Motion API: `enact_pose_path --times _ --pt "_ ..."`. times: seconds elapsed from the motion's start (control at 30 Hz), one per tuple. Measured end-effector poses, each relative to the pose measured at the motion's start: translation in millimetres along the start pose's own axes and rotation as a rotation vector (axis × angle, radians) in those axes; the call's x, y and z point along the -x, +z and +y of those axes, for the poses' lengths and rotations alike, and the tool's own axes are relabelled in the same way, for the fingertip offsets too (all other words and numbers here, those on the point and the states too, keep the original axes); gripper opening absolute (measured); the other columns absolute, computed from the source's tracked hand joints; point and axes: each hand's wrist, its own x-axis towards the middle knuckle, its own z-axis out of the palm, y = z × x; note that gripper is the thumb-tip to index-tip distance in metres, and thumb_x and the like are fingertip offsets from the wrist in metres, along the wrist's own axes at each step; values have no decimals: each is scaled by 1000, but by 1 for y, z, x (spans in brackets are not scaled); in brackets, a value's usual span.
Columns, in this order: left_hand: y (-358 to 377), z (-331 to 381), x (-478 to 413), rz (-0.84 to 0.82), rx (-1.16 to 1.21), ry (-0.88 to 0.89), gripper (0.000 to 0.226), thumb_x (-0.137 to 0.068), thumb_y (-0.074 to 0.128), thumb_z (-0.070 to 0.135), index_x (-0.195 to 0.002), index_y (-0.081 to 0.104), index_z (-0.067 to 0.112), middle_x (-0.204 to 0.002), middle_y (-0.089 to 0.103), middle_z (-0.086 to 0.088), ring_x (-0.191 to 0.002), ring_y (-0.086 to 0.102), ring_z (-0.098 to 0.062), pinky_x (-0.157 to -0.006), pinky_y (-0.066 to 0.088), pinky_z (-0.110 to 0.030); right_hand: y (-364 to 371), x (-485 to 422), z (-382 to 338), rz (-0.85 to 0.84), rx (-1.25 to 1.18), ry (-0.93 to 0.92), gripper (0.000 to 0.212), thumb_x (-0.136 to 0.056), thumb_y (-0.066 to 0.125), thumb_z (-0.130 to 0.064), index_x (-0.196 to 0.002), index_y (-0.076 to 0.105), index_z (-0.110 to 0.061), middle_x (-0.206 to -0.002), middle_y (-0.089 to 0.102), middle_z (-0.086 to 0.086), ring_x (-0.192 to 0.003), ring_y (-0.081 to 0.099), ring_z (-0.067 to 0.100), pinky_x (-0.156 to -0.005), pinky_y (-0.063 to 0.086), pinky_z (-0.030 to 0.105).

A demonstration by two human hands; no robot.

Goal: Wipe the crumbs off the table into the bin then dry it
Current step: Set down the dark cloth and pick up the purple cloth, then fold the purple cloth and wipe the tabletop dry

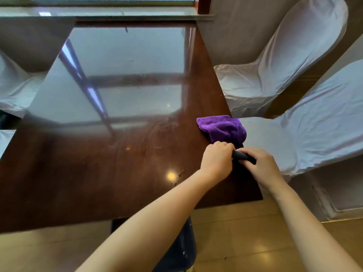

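Note:
A purple cloth (222,127) lies bunched at the right edge of the glossy dark wooden table (98,163), partly hanging over it. My left hand (216,160) is a closed fist just below the cloth, and the cloth's near end seems to run into it. My right hand (263,167) sits over the table's right edge, curled around a dark rounded object (241,155) between the two hands. What that object is cannot be told; most of it is hidden. A few small crumbs (177,178) lie near a bright light reflection, left of my left wrist.
Two white-covered chairs (275,61) (314,124) stand close along the table's right side, and another covered chair (13,91) is at the left. A window sill (98,12) runs behind the far edge. A dark blue shape (182,246) is under the near edge, on the tiled floor.

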Motion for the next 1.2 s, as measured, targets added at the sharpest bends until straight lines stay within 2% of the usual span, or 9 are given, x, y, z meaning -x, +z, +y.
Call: enact_pose_path --times 0.17,0.3,0.43,0.6,0.7,0.77,0.87,1.0,1.2 --pt "37 -17 18 -177 -108 -17 20 -83 53 11 -102 60 7 -106 66 -13 -101 56 -31 -90 39 -39 30 9 30 -121 109 -46 29 -76 69 -3 -103 69 -12 -106 70 7 -102 57 28 -91 41 36" --pt "44 -29 33 -221 -98 6 26 -84 53 25 -105 60 12 -108 66 -8 -106 54 -26 -101 33 -36 36 15 42 -201 168 -57 36 -78 71 -19 -113 64 -18 -120 63 4 -114 51 22 -103 38 38" --pt "35 -28 20 -179 -52 -52 35 -84 51 44 -102 64 17 -101 70 -4 -100 58 -24 -93 39 -36 22 5 44 -284 64 -70 36 -82 64 -33 -115 61 -21 -119 64 -1 -112 54 16 -96 39 29" --pt "27 -37 -29 50 -85 -169 39 -86 56 22 -124 50 12 -128 54 -11 -114 47 -31 -89 45 -43 14 -50 35 -8 84 -18 29 -91 53 -15 -120 58 -15 -121 63 9 -114 53 24 -96 39 31" --pt "30 -47 -59 28 -201 -231 56 -84 59 14 -136 37 15 -146 37 -14 -128 36 -34 -97 39 -44 19 -88 30 120 221 76 40 -90 53 -10 -130 48 -11 -132 55 14 -121 46 31 -102 40 40" --pt "34 -58 -73 -19 -257 -246 60 -84 58 10 -138 33 17 -148 34 -14 -131 32 -34 -99 37 -44 25 -108 33 69 337 126 49 -88 56 -11 -135 41 -14 -140 47 12 -125 40 32 -104 37 41" --pt "39 -68 -78 -42 -281 -240 55 -83 58 10 -134 39 17 -133 51 -11 -121 41 -32 -91 39 -39 35 -120 40 -71 405 164 55 -86 57 -11 -137 37 -19 -142 43 10 -126 35 32 -102 35 42" --pt "42 -75 -82 16 -253 -238 37 -84 57 9 -121 51 14 -120 60 -10 -111 47 -30 -84 40 -38 43 -128 46 -32 388 122 45 -83 60 -12 -127 48 -16 -129 54 14 -115 43 35 -92 39 42" --pt "8 -90 -67 231 131 -367 41 -78 49 -4 -116 56 10 -121 57 -13 -118 41 -30 -95 37 -34 45 -134 14 -52 125 -9 36 -84 52 -11 -120 51 -11 -116 58 20 -106 49 37 -90 42 42"
